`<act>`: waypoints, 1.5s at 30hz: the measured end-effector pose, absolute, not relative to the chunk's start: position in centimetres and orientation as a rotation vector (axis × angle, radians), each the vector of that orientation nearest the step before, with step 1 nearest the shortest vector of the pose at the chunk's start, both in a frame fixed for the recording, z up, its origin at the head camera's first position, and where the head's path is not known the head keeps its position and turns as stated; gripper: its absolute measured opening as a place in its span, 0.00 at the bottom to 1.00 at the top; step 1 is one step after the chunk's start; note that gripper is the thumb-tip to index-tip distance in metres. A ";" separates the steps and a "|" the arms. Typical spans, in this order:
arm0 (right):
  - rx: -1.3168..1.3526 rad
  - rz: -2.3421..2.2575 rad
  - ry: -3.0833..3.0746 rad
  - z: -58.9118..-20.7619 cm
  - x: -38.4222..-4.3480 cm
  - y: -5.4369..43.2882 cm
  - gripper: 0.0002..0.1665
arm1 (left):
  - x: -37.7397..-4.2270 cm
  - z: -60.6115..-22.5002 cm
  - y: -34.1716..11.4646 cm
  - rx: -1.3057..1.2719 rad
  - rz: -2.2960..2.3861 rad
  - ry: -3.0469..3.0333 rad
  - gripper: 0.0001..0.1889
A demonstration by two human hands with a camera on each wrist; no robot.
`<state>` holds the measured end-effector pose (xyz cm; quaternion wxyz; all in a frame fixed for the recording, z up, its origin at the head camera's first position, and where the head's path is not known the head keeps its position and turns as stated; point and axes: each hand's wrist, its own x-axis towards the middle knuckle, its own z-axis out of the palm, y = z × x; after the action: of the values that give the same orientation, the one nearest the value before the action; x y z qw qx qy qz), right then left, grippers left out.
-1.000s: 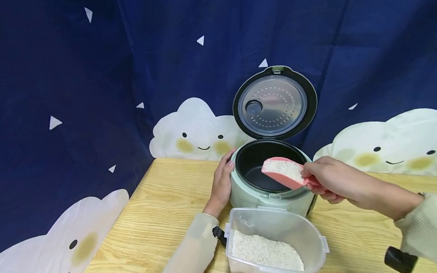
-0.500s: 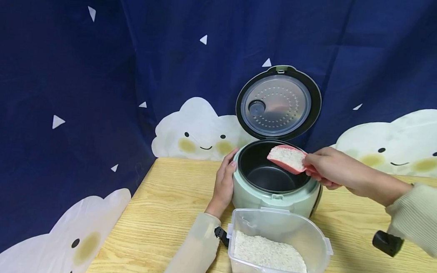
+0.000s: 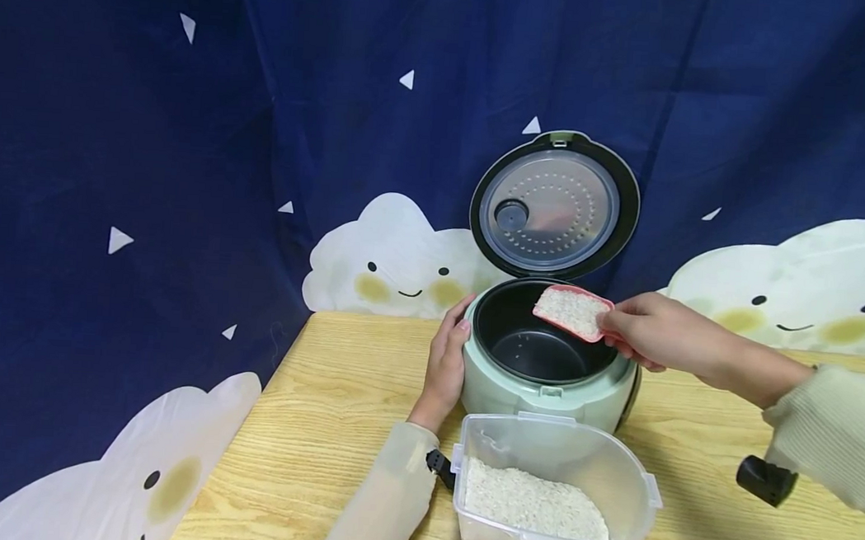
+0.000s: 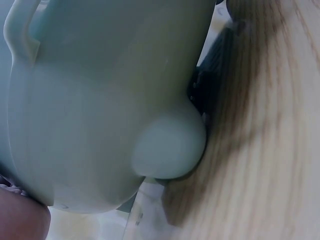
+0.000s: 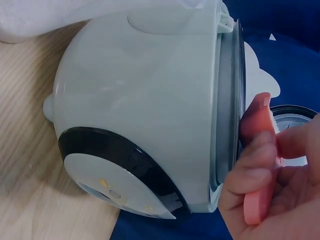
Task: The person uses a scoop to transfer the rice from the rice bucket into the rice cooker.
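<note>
My right hand grips the handle of a pink rice scoop heaped with white rice. In the right wrist view, fingers and thumb wrap the pink handle. The scoop is over the black inner pot of a pale green rice cooker; a few grains lie on the pot's bottom. Its lid stands raised at the back. My left hand rests along the cooker's left side with its fingers extended. Only part of one finger appears in the left wrist view, against the green wall.
A clear plastic bin stands in front of the cooker, partly filled with rice. Everything is on a wooden table. Behind the table hangs a dark blue curtain with cloud prints.
The scoop has risen slightly and moved back over the pot, then tilted a little. Several grains now show on the pot's bottom. My left hand stays on the cooker.
</note>
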<state>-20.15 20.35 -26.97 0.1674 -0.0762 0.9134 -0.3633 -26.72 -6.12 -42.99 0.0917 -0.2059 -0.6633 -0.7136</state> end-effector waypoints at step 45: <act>-0.372 -0.430 3.202 -27.1 -20.3 20.3 0.22 | -26.9 -43.2 -6.1 -0.631 -2.117 -1.924 0.26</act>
<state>-20.33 20.29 -27.07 -0.0555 -0.1143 0.9831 -0.1321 -26.90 -6.08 -43.21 0.1058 -0.2142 -0.6530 -0.7187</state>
